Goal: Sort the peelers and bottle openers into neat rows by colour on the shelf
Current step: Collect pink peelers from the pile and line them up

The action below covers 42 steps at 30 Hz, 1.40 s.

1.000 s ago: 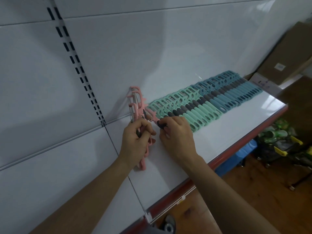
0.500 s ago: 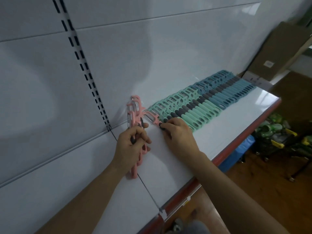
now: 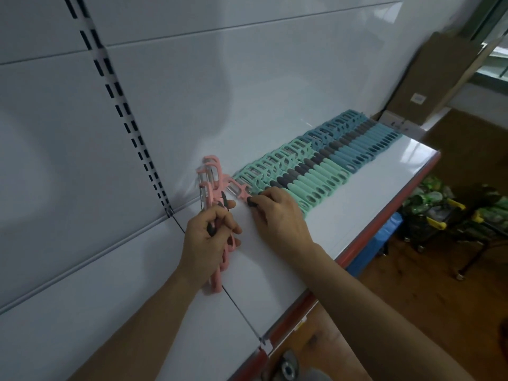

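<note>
On the white shelf (image 3: 371,199) lies a neat row of mint green peelers (image 3: 302,174), continued to the right by a row of blue peelers (image 3: 362,144). My left hand (image 3: 206,240) grips a bunch of pink peelers (image 3: 213,177), their heads pointing up toward the back wall. One pink peeler (image 3: 239,189) lies flat at the left end of the green row. My right hand (image 3: 277,218) pinches its dark grip, with most of its handle hidden under the palm.
The shelf has a red front edge (image 3: 384,226) and a white back panel with a slotted upright (image 3: 121,111). A cardboard box (image 3: 437,81) leans at the far right. Below stand a blue container (image 3: 376,240) and a cart with green goods (image 3: 450,210).
Both hands stay close together at the left end of the green row. The view has drifted slightly, and my right hand still holds the flat pink peeler against the row.
</note>
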{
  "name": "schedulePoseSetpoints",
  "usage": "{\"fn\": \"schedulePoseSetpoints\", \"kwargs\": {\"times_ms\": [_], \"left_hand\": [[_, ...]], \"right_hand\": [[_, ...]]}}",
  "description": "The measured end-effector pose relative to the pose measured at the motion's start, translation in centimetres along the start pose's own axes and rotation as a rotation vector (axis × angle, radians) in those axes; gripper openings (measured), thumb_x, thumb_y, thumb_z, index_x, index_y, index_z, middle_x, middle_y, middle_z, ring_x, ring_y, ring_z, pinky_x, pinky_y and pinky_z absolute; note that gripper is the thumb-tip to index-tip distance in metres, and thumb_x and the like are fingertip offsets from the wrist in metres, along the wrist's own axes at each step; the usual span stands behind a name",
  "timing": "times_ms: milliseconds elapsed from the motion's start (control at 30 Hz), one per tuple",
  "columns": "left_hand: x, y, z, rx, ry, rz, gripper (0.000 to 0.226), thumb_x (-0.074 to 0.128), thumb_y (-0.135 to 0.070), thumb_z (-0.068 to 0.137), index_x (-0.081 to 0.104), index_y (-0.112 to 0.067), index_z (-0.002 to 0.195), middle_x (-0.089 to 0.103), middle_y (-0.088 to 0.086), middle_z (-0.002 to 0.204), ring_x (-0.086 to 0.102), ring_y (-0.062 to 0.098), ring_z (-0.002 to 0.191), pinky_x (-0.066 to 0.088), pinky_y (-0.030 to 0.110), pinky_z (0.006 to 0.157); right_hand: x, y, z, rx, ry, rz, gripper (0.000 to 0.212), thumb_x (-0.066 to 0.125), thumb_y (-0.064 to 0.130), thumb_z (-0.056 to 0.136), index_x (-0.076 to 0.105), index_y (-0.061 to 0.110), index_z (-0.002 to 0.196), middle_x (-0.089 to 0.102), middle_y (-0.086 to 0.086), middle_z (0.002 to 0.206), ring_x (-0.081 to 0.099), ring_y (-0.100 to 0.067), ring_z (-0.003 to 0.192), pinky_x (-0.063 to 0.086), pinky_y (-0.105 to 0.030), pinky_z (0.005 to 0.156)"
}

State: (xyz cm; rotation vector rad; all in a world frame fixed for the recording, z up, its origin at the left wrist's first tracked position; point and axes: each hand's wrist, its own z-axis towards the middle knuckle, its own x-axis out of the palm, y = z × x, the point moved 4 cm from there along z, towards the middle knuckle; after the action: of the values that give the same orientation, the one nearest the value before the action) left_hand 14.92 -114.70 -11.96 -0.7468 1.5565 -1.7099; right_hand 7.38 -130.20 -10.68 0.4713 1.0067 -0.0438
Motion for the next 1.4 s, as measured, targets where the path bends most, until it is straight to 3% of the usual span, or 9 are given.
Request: {"fn": "schedulePoseSetpoints", "kwargs": {"times_ms": [100,233,400,567,767,900,1000,1133,1400], "left_hand": [[0.0,0.2,0.0,0.003,0.018,0.015,0.034,0.053,0.015,0.094,0.061,-0.011,0.074,0.07,0.002,0.112,0.068,0.038,0.084,0.059,0.062,0.07],[0.2,0.0,0.0,-0.013,0.031,-0.014,0.036,0.051,0.014,0.095,0.061,-0.013,0.073,0.069,-0.004,0.117,0.067,0.036,0.079,0.06,0.044,0.067],[0.1,0.0,0.0,-0.016,0.037,-0.017,0.036,0.051,0.015,0.095,0.061,-0.013,0.073,0.069,-0.005,0.115,0.067,0.039,0.081,0.062,0.053,0.069],[0.2,-0.2,0.2,-0.024,0.061,-0.008,0.04,0.053,0.013,0.095,0.063,-0.017,0.071,0.069,-0.004,0.116,0.07,0.028,0.088,0.062,0.043,0.069],[0.3,-0.4,0.3,-0.011,0.09,-0.03,0.034,0.051,0.014,0.096,0.062,-0.011,0.076,0.068,-0.001,0.12,0.072,0.025,0.086,0.061,0.039,0.068],[0.3,-0.1,0.4,-0.012,0.155,-0.082,0.025,0.05,0.018,0.096,0.058,0.001,0.08,0.071,0.007,0.108,0.075,0.032,0.098,0.062,0.048,0.075],[0.7,-0.7,0.3,0.028,0.233,-0.105,0.035,0.054,0.018,0.095,0.062,-0.009,0.073,0.073,0.013,0.095,0.075,0.029,0.098,0.063,0.042,0.078],[0.7,-1.0,0.2,0.075,0.23,-0.026,0.038,0.058,0.022,0.089,0.061,-0.009,0.068,0.066,-0.002,0.067,0.065,0.007,0.066,0.054,0.017,0.069],[0.9,-1.0,-0.2,0.1,0.212,-0.14,0.033,0.057,0.014,0.095,0.067,-0.011,0.076,0.074,0.012,0.096,0.075,0.026,0.097,0.06,0.051,0.091]], "right_hand": [[-1.2,-1.2,-0.7,0.11,-0.099,-0.033,0.019,0.066,0.029,0.093,0.075,0.014,0.1,0.063,-0.003,0.093,0.054,-0.023,0.086,0.046,-0.039,0.074],[-1.1,-2.4,-1.1,0.218,-0.013,-0.086,0.028,0.069,0.045,0.092,0.072,0.017,0.095,0.062,0.002,0.091,0.05,-0.019,0.085,0.044,-0.037,0.075],[-0.5,-1.9,-0.8,0.194,-0.012,-0.013,0.022,0.074,0.033,0.091,0.074,0.011,0.093,0.061,-0.003,0.087,0.05,-0.022,0.082,0.044,-0.036,0.071],[-0.3,-1.9,-0.7,0.217,-0.011,0.017,0.023,0.076,0.032,0.09,0.077,0.011,0.099,0.063,-0.004,0.09,0.054,-0.025,0.086,0.045,-0.034,0.072],[-2.2,-2.3,-1.5,0.363,-0.184,0.015,0.031,0.054,0.036,0.096,0.075,0.016,0.105,0.066,-0.002,0.106,0.054,-0.022,0.101,0.05,-0.043,0.083],[-3.5,-1.2,-1.6,0.311,-0.229,0.156,0.017,0.061,0.024,0.097,0.073,0.016,0.106,0.065,0.001,0.107,0.054,-0.014,0.1,0.048,-0.03,0.085],[-2.7,1.5,-1.3,0.295,-0.042,0.435,0.019,0.064,0.036,0.095,0.075,0.022,0.102,0.069,0.009,0.101,0.059,-0.005,0.09,0.046,-0.018,0.078],[-0.4,2.3,-1.3,0.427,0.072,0.663,0.03,0.062,0.045,0.085,0.074,0.028,0.106,0.072,0.009,0.094,0.069,-0.015,0.089,0.058,-0.043,0.08],[-0.4,2.2,-1.0,0.546,-0.007,0.851,0.013,0.062,0.027,0.094,0.066,0.016,0.1,0.074,-0.002,0.087,0.07,-0.032,0.068,0.06,-0.051,0.062]]}}
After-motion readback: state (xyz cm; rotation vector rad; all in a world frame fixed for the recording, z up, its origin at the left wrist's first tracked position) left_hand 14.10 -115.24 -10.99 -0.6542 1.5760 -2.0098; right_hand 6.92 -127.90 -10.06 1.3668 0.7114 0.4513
